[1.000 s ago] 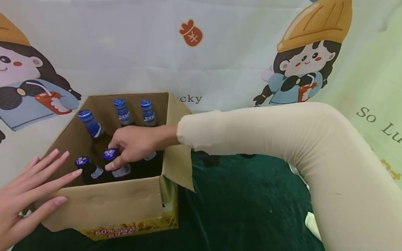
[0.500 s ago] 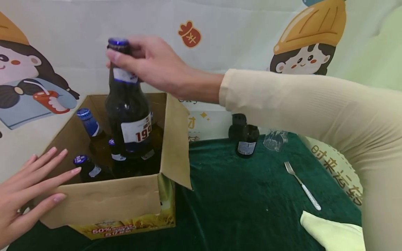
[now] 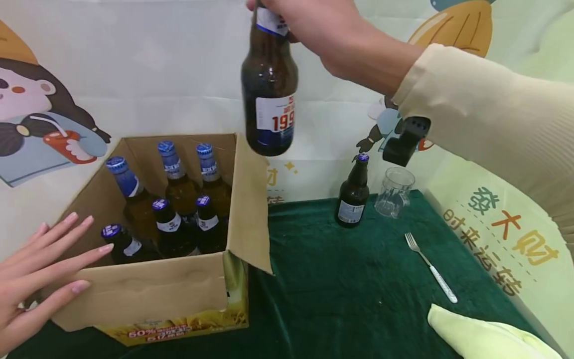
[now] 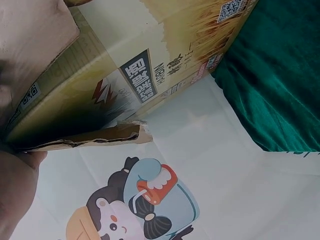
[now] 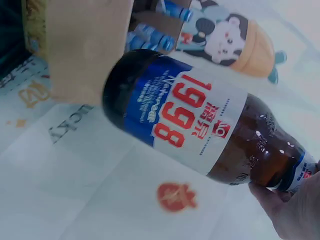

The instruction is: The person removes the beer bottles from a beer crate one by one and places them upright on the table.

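Note:
By its neck, my right hand point(image 3: 323, 30) grips a brown beer bottle point(image 3: 270, 85), lifted above and to the right of the carton. A white and blue label with a red 1998 shows on that beer bottle point(image 5: 185, 110) in the right wrist view. At the left, my left hand point(image 3: 40, 279) lies with fingers spread and fairly straight over the near left edge of the open cardboard carton point(image 3: 148, 284). Inside the carton stand several bottles, some with tall blue foil necks, such as the back one point(image 3: 172, 162), others with plain blue caps, such as the front left one point(image 3: 127, 244).
Another dark bottle point(image 3: 353, 194) stands at the back of the green cloth point(image 3: 341, 289), beside a clear glass mug point(image 3: 394, 192). A fork point(image 3: 431, 269) and a folded pale yellow cloth point(image 3: 484, 331) lie at the right. The carton's right flap point(image 3: 252, 209) sticks outward.
My right hand has drawn the beer bottle up out of the carton and carried it to the right. The left hand has stayed at the carton's edge.

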The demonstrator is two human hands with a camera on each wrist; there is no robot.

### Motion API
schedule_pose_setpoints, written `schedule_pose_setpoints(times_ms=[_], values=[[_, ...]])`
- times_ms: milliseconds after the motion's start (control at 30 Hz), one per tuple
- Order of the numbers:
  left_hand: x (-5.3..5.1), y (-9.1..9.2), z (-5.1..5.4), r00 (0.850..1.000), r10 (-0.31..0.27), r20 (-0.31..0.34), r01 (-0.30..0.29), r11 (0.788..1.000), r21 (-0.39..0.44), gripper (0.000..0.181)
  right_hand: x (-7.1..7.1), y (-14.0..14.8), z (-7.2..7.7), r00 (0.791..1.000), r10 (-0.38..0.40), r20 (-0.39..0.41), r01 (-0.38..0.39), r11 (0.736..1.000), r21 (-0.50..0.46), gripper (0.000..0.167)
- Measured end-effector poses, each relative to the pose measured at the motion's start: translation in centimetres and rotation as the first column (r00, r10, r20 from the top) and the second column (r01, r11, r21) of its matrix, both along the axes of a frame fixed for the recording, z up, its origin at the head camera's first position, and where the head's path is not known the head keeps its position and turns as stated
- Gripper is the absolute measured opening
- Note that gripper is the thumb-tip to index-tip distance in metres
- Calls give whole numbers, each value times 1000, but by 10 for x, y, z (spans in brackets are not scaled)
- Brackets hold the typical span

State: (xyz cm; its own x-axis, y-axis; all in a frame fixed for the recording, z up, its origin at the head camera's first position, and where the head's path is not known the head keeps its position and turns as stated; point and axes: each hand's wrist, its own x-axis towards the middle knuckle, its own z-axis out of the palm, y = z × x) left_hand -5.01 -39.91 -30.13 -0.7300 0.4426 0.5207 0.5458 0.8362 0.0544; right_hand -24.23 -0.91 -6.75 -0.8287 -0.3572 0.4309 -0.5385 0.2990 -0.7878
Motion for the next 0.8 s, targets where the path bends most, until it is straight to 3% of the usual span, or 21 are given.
schedule_pose_setpoints(times_ms=[133,267,433,633,800], values=[[3,-1,-1,1000,4,8,-4,1000,11,52,-11,21,-16,999,-34,17,34,999,-21,36],[6,-4,-2,1000,-1,15,1,1000,26,49,-24,37,-43,997,-21,76,23,999,-22,38],[8,-9,-2,1000,14,16,-14,999,31,53,-43,49,-95,992,-7,123,6,1000,10,37],[11,-18,-4,999,37,18,-38,999,32,55,-62,53,-163,992,-43,119,35,997,71,35],[15,-20,-2,999,40,31,-40,999,28,53,-70,54,-205,991,-76,107,59,986,156,33]])
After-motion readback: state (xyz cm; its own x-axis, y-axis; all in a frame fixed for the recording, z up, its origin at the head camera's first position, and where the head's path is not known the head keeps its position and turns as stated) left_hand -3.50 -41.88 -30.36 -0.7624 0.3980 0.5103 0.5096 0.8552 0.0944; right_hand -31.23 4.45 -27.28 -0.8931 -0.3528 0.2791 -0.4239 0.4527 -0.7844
